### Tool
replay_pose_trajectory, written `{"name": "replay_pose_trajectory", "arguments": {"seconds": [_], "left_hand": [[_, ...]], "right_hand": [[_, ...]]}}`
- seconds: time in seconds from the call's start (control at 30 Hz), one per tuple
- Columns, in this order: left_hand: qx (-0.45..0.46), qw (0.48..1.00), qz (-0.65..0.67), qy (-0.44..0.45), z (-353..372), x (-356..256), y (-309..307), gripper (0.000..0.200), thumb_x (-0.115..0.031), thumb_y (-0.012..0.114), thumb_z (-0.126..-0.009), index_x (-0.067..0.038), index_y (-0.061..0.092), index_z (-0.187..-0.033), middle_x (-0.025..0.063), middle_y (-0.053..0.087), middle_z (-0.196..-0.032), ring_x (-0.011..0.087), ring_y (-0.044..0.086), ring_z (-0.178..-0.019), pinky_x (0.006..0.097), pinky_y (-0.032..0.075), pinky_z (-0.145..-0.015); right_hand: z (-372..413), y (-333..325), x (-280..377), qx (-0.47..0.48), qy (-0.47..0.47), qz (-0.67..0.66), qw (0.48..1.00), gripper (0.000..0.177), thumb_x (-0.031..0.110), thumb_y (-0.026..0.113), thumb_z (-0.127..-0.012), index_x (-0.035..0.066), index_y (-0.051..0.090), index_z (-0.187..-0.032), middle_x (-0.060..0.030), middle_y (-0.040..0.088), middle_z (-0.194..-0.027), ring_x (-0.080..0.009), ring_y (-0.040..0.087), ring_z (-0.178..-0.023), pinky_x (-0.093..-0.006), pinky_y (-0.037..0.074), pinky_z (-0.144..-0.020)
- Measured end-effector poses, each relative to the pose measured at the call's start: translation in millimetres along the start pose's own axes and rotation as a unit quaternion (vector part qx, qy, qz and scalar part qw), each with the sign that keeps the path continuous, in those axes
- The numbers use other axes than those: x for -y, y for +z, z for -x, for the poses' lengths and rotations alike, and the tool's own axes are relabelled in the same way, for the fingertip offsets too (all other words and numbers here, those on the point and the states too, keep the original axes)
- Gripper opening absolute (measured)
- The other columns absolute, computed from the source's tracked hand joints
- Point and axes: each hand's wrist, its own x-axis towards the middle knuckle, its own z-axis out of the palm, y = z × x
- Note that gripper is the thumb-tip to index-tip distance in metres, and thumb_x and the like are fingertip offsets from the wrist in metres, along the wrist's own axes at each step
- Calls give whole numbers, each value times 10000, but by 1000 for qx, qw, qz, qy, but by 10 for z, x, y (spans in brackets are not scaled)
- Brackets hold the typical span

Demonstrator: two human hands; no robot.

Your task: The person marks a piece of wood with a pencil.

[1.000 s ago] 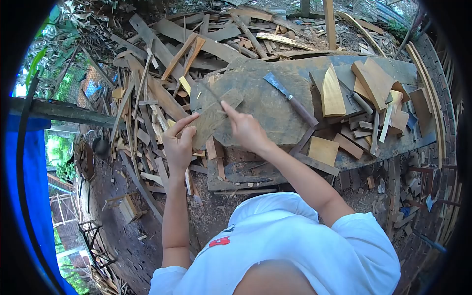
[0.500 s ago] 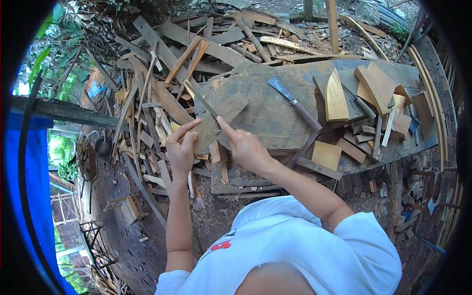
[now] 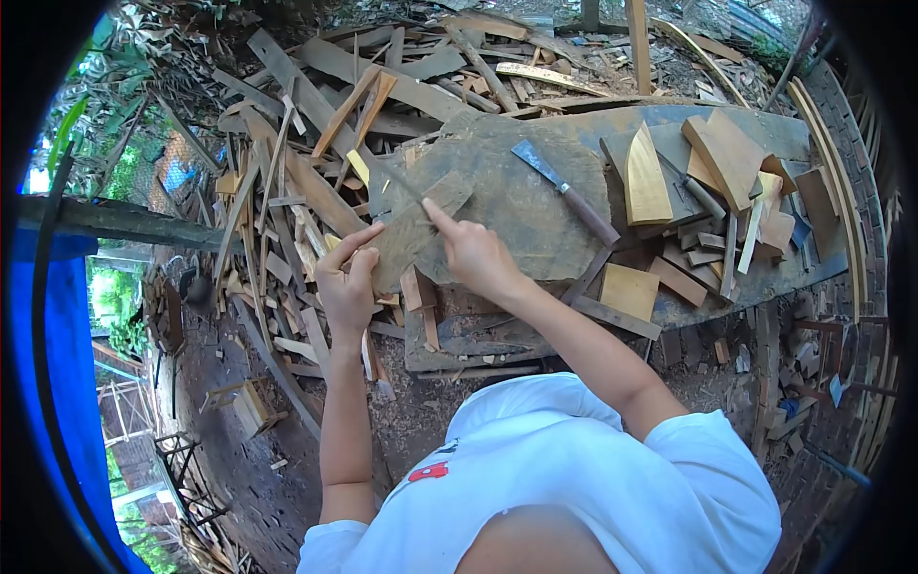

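Observation:
My left hand (image 3: 346,282) is closed on the lower left end of a flat, weathered wooden board (image 3: 421,234), thumb and forefinger at its edge. The board slants up to the right over a round chopping block (image 3: 555,220). My right hand (image 3: 476,251) is closed round a narrow dark-bladed knife (image 3: 409,187), forefinger stretched along it. Its blade points up and left, across the board's upper edge; the handle is hidden in my palm. On the block to the right lies a broad-bladed knife (image 3: 566,193) with a wooden handle.
Scrap wood (image 3: 316,163) is heaped behind and left of the block. On the workbench (image 3: 478,344), to the right, are a pale pointed wood piece (image 3: 647,182), a square block (image 3: 628,292), and a handled tool (image 3: 706,199) among offcuts. A post (image 3: 639,48) stands behind.
My right hand and the knife have moved slightly up along the board, with the blade at a changed angle. My left hand still holds the board. The whole view has shifted a little.

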Motion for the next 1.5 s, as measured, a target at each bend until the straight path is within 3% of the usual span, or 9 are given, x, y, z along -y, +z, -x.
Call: {"name": "replay_pose_trajectory", "arguments": {"seconds": [0.1, 0.23, 0.33, 0.47, 0.8, 0.9, 1.0, 1.43, 1.5], "left_hand": [[-33, 990, -34, 133, 8, 25, 89, 334, -36, 536, -808, 6, 704, -1093, 36, 675, -818, 64, 532, -692, 208, 412, -641], [-16, 998, -29, 45, 49, -39, 72, 329, -48, 535, -816, 12, 701, -1093, 50, 690, -870, 66, 540, -708, 212, 429, -660], [-16, 998, -2, 67, 27, -33, 84, 325, -47, 534, -821, 8, 704, -1092, 10, 634, -776, 43, 476, -625, 196, 385, -579], [-18, 997, -8, 71, 29, -49, 80, 325, -42, 530, -820, 7, 705, -1089, 2, 617, -753, 35, 446, -597, 180, 353, -557], [-6, 998, 64, 21, 41, -46, 73, 316, -52, 518, -834, 1, 710, -1079, -24, 538, -681, 34, 461, -542, 200, 411, -420], [-16, 998, 62, 19, -1, 46, 48, 325, -59, 504, -838, 0, 707, -1085, -9, 543, -686, 45, 469, -511, 207, 434, -393], [-28, 996, 82, -7, -70, -18, 17, 380, -92, 425, -837, 46, 690, -1073, 74, 612, -696, 131, 596, -499, 254, 496, -365], [-20, 998, 54, 13, -34, 63, 17, 361, -81, 435, -846, 43, 694, -1065, 73, 631, -731, 107, 591, -512, 227, 500, -403], [-26, 997, -22, 72, -80, 195, -12, 363, -82, 436, -845, 36, 696, -1068, 59, 611, -696, 100, 585, -506, 231, 502, -404]], "right_hand": [[72, 0, 40, -5, 22, -15, 1000, 598, 33, 486, -876, 104, 363, -1457, -275, 626, -825, -445, 626, -796, -509, 503, -713], [342, -22, 79, -4, -30, -35, 999, 561, 62, 471, -896, 113, 377, -1447, -270, 629, -816, -452, 625, -766, -521, 498, -686], [10, 45, -195, -15, 39, 2, 999, 567, 66, 466, -905, 125, 362, -1459, -269, 634, -825, -442, 634, -774, -520, 494, -675], [209, 78, -177, -15, 29, -15, 999, 562, 68, 465, -908, 123, 362, -1458, -274, 632, -807, -443, 634, -751, -528, 493, -668], [119, 110, -267, -32, 23, -13, 999, 586, 53, 465, -904, 131, 338, -1470, -280, 623, -785, -452, 622, -738, -533, 490, -686], [394, 63, -155, -1, 11, -5, 1000, 593, 59, 464, -900, 128, 327, -1473, -287, 623, -791, -452, 623, -738, -529, 492, -683], [311, 78, -243, 1, -8, 30, 1000, 615, 54, 444, -864, 110, 337, -1468, -262, 647, -812, -450, 643, -737, -536, 520, -666], [87, 89, -378, 6, 29, 70, 997, 625, 58, 468, -878, 132, 317, -1480, -271, 633, -759, -438, 633, -703, -530, 497, -663], [28, 108, -360, 4, 56, 38, 998, 654, 43, 475, -858, 127, 303, -1484, -283, 628, -761, -440, 631, -698, -525, 498, -654]]}}
